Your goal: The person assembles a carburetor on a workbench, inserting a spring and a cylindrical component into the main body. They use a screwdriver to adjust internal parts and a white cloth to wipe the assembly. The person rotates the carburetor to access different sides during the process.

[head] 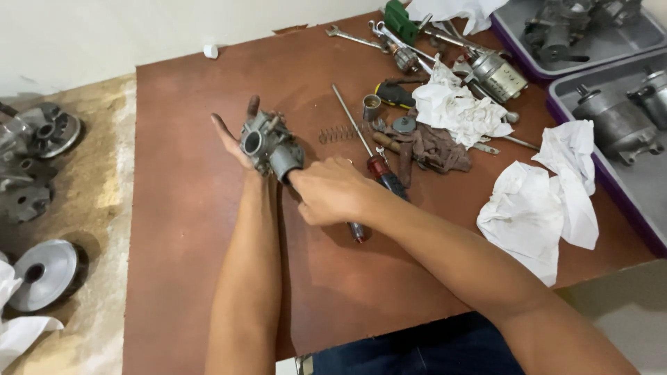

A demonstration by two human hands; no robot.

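My left hand (233,139) holds a grey metal carburetor (269,144) upright above the brown board (187,229), thumb and fingers around its far side. My right hand (330,189) reaches across and grips the carburetor's lower right end with closed fingers. A long screwdriver (361,142) with a red and black handle lies on the board just behind my right hand. Another small red-tipped tool (358,232) pokes out under my right wrist.
A spring (339,133), small metal cylinder (372,107), brown rag (431,147), white cloths (542,201), wrenches (354,38) and engine parts lie at the back right. Purple trays (618,180) hold engine casings on the right. Round clutch parts (43,274) sit on the floor, left.
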